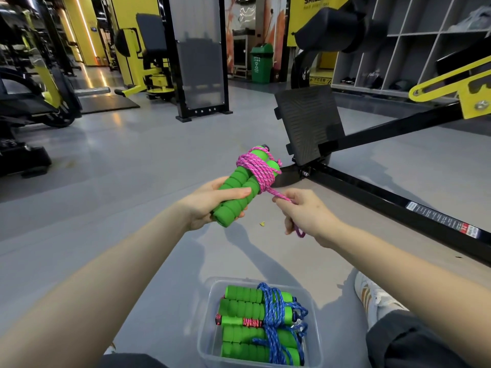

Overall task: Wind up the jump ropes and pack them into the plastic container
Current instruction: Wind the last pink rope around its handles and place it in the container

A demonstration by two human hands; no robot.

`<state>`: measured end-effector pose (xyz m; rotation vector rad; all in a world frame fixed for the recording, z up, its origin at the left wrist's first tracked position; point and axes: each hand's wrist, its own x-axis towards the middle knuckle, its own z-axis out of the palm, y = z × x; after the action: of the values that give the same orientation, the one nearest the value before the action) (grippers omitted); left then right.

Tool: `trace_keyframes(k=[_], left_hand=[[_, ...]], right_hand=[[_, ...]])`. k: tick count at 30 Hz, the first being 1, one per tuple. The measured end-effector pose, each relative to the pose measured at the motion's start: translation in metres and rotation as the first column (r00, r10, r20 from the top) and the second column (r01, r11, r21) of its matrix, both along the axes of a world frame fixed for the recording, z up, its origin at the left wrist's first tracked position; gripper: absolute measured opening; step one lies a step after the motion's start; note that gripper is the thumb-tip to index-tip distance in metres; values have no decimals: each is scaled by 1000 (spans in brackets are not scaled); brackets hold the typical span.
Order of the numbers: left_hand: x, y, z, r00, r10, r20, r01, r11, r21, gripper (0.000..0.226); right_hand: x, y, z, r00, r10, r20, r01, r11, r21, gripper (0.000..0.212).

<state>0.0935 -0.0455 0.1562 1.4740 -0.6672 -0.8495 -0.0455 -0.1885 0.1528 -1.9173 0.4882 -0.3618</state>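
Left hand grips the two ribbed green foam handles of one jump rope, its pink braided cord coiled round their tops, right hand pinching the loose tail, above a floor-set clear plastic container holding two wound ropes, one blue-corded rope and one pink-corded rope.

Bright, even overhead illumination. Soft-edged shadows on floor just beyond plastic container. Warm glare streaks from light strip far beyond container, to its left. Sharp at centre; strong wide-angle bending of straight lines towards frame edges.
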Motion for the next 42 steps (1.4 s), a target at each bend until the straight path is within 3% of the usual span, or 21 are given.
trace_keyframes(k=[5, 10, 12, 16, 18, 21, 28, 32, 37, 42], left_hand=[[3, -1, -8, 999, 47, 22, -49, 996, 74, 27], [2, -6, -10, 998, 28, 50, -34, 991, 128, 41], [1, -8, -10, 998, 9, 57, -17, 990, 139, 43], [-2, -10, -11, 998, -7, 59, -1, 990, 143, 43], [-5, -10, -11, 998, -31, 58, 22, 989, 145, 40], [-10, -10, -13, 998, -53, 43, 46, 987, 157, 34], [-20, -15, -13, 999, -34, 7, 33, 994, 108, 32], [-28, -21, -13, 1000, -13, -14, 14, 997, 79, 38], [-31, -24, -9, 1000, 4, -10, -3, 995, 103, 42], [-31, -23, -1, 991, -94, 91, 71, 972, 223, 33]], right_hand=[[-5, -5, 10, 996, -30, -88, -7, 918, -396, 16], [-10, -8, 26, 995, -51, -89, -10, 813, -582, 21], [-10, -11, 28, 999, -48, 11, 47, 850, -524, 24], [-7, -13, 29, 959, -12, 282, 64, 982, -177, 21], [-6, -11, 29, 936, 15, 352, 45, 986, -161, 18], [-5, -10, 28, 928, 67, 366, 3, 982, -187, 13], [-4, -14, 31, 917, 76, 391, -102, 994, 46, 10], [-3, -20, 31, 934, 57, 352, -40, 998, -55, 17], [-2, -26, 30, 946, 121, 301, -30, 956, -291, 29], [-5, -26, 25, 940, 288, 185, -105, 756, -646, 25]])
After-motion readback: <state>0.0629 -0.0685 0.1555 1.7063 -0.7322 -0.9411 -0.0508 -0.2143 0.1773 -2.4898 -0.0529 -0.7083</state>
